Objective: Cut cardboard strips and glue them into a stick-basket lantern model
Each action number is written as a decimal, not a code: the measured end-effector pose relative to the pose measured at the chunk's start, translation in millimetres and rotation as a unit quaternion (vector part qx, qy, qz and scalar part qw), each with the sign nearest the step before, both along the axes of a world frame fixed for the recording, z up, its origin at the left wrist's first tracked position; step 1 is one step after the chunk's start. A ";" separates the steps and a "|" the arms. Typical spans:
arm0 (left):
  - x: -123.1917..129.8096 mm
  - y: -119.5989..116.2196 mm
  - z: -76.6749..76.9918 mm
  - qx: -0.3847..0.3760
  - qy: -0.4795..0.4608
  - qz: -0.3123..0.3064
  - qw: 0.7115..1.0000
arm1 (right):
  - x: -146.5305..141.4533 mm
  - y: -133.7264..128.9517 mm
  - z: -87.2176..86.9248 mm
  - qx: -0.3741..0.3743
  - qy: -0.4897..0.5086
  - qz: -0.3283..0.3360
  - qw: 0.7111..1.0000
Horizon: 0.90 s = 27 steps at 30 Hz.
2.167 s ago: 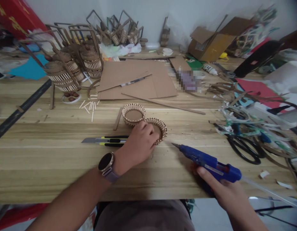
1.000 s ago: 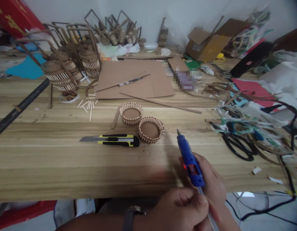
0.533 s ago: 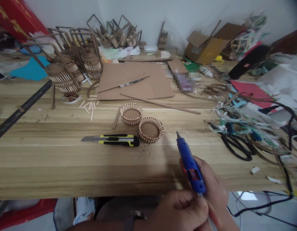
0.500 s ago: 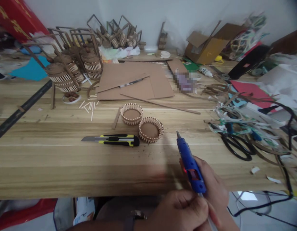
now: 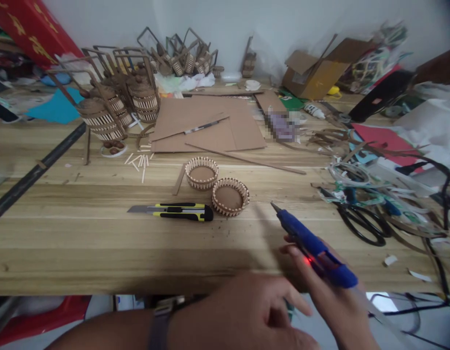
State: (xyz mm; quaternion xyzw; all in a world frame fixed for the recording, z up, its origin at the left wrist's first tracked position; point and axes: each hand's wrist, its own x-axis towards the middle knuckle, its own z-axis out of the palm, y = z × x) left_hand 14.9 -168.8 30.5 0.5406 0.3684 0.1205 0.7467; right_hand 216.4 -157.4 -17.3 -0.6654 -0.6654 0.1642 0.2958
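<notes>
My right hand point(image 5: 330, 296) grips a blue hot glue gun point(image 5: 312, 245), its nozzle pointing up and left and a red light glowing near its trigger. A clear glue stick point(image 5: 383, 318) juts from the gun's back end. Beside it, at the table's front edge, my left hand point(image 5: 257, 311) holds nothing; its fingers are loosely bent and apart. Left of the nozzle, two small round baskets point(image 5: 230, 197) with cardboard bases and pale slatted rims sit touching or nearly so. A yellow and black utility knife point(image 5: 174, 211) lies in front of them, blade out to the left.
Finished lidded baskets with tall handles point(image 5: 104, 112) stand at the back left. Cardboard sheets point(image 5: 210, 124), short pale sticks point(image 5: 141, 162) and a thin brown strip point(image 5: 247, 159) lie mid-table. Black-handled scissors point(image 5: 363, 223), cords and scraps crowd the right, near a cardboard box point(image 5: 312, 78).
My left hand has let go of the glue stick and moved left and apart. My right hand has shifted right, and the glue gun is tilted further over to the left.
</notes>
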 end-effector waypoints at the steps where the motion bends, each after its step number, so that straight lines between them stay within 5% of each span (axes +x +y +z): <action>1: -8.0 7.7 7.3 0.123 0.083 0.031 0.988 | 1.8 1.2 1.1 -0.001 0.011 -0.001 1.000; 3: -22.5 27.5 15.5 0.392 0.234 0.082 0.886 | 2.2 2.1 3.2 -0.005 0.033 -0.001 0.999; 5: -33.7 49.8 13.0 0.537 0.350 0.078 0.763 | -2.0 1.8 5.5 -0.014 0.057 0.004 0.998; 8: -41.8 77.6 -2.5 0.582 0.404 -0.005 0.706 | -11.6 0.8 8.2 -0.035 0.114 0.015 0.993; 12: -41.5 94.5 -12.8 0.566 0.419 -0.037 0.709 | -16.6 -2.6 5.8 -0.068 0.160 -0.025 0.984; 16: -41.5 104.4 -0.1 0.530 0.406 -0.045 0.743 | -12.0 -7.4 2.2 -0.094 0.175 -0.083 0.977; 21: -45.4 122.3 17.7 0.479 0.374 -0.088 0.789 | -11.3 -6.6 8.6 -0.087 0.236 -0.045 0.967; 27: -44.9 129.8 23.4 0.463 0.339 -0.110 0.811 | -15.7 -5.6 10.7 -0.087 0.233 -0.051 0.967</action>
